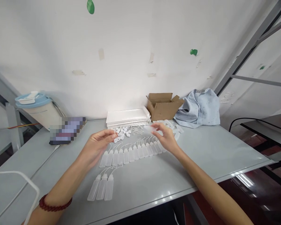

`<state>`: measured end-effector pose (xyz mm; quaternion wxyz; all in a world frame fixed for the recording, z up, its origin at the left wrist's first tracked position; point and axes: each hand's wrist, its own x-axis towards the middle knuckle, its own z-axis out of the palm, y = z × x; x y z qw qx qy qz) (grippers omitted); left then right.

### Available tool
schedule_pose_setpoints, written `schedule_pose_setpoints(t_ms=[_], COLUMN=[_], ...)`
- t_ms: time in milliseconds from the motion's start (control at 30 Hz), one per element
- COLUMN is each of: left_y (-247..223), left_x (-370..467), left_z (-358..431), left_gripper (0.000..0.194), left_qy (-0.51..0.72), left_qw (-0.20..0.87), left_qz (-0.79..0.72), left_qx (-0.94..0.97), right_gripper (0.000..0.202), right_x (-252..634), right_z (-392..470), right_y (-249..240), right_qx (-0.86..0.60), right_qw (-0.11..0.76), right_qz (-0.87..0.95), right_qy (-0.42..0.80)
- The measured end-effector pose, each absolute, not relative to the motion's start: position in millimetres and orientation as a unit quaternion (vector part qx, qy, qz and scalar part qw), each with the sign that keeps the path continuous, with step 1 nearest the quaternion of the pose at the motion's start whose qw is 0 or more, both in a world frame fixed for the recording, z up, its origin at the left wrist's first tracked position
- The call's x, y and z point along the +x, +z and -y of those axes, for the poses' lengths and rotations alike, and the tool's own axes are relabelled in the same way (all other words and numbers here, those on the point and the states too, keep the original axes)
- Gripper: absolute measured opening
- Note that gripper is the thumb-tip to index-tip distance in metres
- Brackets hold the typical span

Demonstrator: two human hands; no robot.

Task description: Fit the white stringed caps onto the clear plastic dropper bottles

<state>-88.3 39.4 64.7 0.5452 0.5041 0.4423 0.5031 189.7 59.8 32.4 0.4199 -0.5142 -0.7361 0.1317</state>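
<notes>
My left hand (100, 144) has its thumb and fingers pinched together beside a pile of small white caps (123, 132); a tiny white piece may be between the fingertips, but it blends with the pile. My right hand (165, 136) grips a frosted plastic tube (149, 128) by its end, above the table. Between the hands stretches a row of frosted flat tubes (131, 153), each with a white cap and a cord loop. Closer to me lie three more capped tubes (104, 187). White cord loops (137, 130) lie behind the row, and loose tubes (175, 129) are beyond my right hand.
Against the wall sit a stack of white envelopes (127, 115), an opened cardboard box (164, 109) and a pale blue cloth bag (201, 107). At left are a phone (69, 131) with a cable and a blue-lidded container (36, 109). The grey table (154, 184) has a front edge near me.
</notes>
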Motion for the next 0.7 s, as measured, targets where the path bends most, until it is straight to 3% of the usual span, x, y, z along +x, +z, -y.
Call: schedule_pose_setpoints(t_ms=[67,167,700], left_y=[65,66,64], left_x=[-81,-73,-61], left_z=[-32,-23,-14], left_gripper=[0.019,0.018,0.017], left_qy=[0.480,0.467,0.458], left_qw=[0.550,0.550,0.582], left_qz=[-0.438,-0.428,-0.412], left_qx=[0.525,0.543,0.531], right_gripper=[0.020,0.021,0.020], right_x=[172,153,145], right_z=[-42,-23,-15], right_y=[37,39,34], right_qx=[-0.427,-0.378,-0.366], right_qw=[0.466,0.442,0.450], right_qz=[0.725,0.723,0.697], right_qy=[0.273,0.372,0.423])
